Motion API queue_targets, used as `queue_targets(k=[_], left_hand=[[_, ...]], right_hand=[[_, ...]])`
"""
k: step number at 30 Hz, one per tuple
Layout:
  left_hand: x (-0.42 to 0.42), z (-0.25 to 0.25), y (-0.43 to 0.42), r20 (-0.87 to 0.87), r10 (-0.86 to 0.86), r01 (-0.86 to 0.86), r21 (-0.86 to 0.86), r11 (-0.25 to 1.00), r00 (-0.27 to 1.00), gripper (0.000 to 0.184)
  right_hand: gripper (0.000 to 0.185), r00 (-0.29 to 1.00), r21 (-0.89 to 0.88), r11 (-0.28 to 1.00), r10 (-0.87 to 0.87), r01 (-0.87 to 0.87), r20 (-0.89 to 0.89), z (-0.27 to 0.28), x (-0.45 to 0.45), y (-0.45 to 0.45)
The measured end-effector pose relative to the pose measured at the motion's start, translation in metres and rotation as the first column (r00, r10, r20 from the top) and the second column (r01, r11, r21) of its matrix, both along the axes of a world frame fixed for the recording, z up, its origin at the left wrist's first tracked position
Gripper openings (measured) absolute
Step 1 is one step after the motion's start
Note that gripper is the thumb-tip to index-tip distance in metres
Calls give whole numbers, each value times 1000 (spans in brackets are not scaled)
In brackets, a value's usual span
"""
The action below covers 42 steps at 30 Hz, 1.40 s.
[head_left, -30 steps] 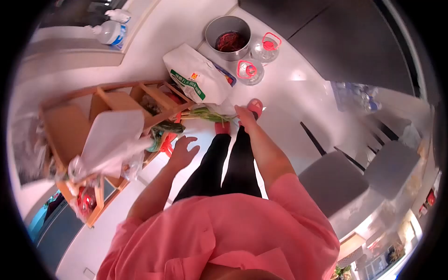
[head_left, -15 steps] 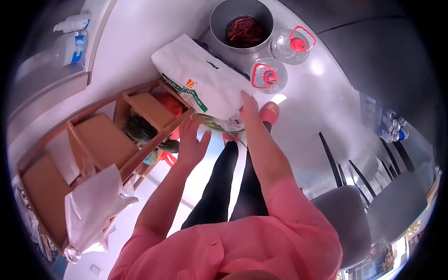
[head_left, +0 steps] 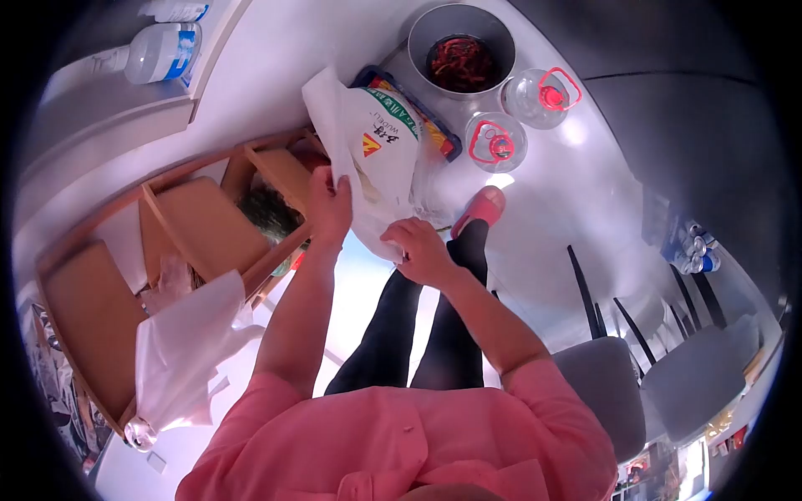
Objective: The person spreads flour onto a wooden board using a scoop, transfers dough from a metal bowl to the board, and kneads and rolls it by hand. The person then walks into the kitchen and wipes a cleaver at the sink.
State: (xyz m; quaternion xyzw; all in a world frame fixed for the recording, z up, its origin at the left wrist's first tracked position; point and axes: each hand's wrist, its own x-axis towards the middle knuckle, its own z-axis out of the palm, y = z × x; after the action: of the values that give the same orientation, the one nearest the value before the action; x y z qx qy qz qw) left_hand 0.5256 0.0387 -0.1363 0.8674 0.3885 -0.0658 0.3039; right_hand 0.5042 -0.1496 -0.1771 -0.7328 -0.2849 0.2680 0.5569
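Observation:
A white printed flour bag with green and red marks lies in front of me, its mouth towards me. At the bag's left edge, my left hand is closed, with the edge between thumb and fingers. My right hand pinches the lower right edge of the bag, its fingers bent. What is inside the bag is mostly hidden. Behind the bag shows a dark blue tray-like thing with colourful packaging in it.
A pot with dark red contents stands at the back, beside two clear bottles with red handles. On the left is a wooden shelf unit with a white plastic bag hanging at it. Grey chairs stand at the right.
My left hand has gone from open to holding the bag's left edge. My right hand has moved down to the lower edge. The bag has turned, uncovering more of the blue tray.

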Motion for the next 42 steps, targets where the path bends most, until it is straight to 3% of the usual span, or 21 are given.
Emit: queue_targets(k=[5,6,7,8,11,13,15,18,20,21,23,27,29,30,33,34,35,36,39,41,42], left_hand=[[-17,27,6,83,244,-222,-212,952,966,19],[-19,31,8,82,250,-229,-210,951,965,19],[-20,34,6,88,270,-247,-211,946,959,19],[-22,36,4,95,290,-265,-211,941,952,18],[-33,36,9,148,230,-210,-138,968,962,18],[-36,39,6,150,218,-198,-137,970,964,18],[-44,39,7,146,208,-189,-138,972,967,19],[-59,32,10,146,200,-176,-164,971,969,21],[-64,36,16,163,192,-171,-134,976,968,22],[-65,38,17,181,178,-161,-105,981,967,22],[-64,42,21,180,168,-148,-120,982,969,23],[-64,40,22,200,218,-167,-243,956,955,22],[-59,48,19,225,160,-141,-99,985,961,22],[-61,42,18,239,193,-161,-145,976,952,22],[-70,40,22,236,243,-192,-219,956,941,23],[-70,39,22,222,256,-199,-251,947,941,23],[-70,39,22,221,258,-200,-253,947,941,23],[-68,42,21,186,282,-225,-280,933,941,22],[-70,36,20,182,297,-226,-332,916,937,22],[-72,35,23,222,285,-198,-346,917,932,22],[-70,40,22,215,264,-183,-337,924,940,22]], right_hand=[[46,985,95,990,120,-108,-126,-11,39,9],[45,872,112,984,175,-140,-456,1,59,23],[44,649,135,977,211,-166,-731,2,72,36],[44,647,138,975,219,-174,-731,-15,78,50],[39,363,502,832,554,-234,-749,-54,80,90],[41,337,275,896,394,-350,-855,-62,79,107],[46,362,346,852,489,-392,-794,-64,69,122],[56,695,-258,723,404,-641,-595,-40,63,137],[64,821,-645,518,443,-562,-360,-20,57,144],[64,819,-648,512,447,-564,-360,-20,53,138],[66,981,-704,683,150,-195,-126,-26,50,120],[75,994,-841,539,112,-47,16,-15,70,99],[83,974,-650,742,-225,165,-10,-16,84,98],[88,967,-656,713,-231,246,111,-20,90,100],[89,951,-646,702,-277,298,138,-21,111,110],[68,934,-591,726,-313,352,172,-16,116,109],[68,934,-593,725,-312,351,173,-11,120,110],[52,983,-574,807,-34,135,182,-4,124,113],[31,928,-463,871,297,-167,224,-46,103,134],[30,748,-630,565,662,-533,-40,-63,96,155],[30,750,-627,571,661,-530,-33,-82,95,164]])
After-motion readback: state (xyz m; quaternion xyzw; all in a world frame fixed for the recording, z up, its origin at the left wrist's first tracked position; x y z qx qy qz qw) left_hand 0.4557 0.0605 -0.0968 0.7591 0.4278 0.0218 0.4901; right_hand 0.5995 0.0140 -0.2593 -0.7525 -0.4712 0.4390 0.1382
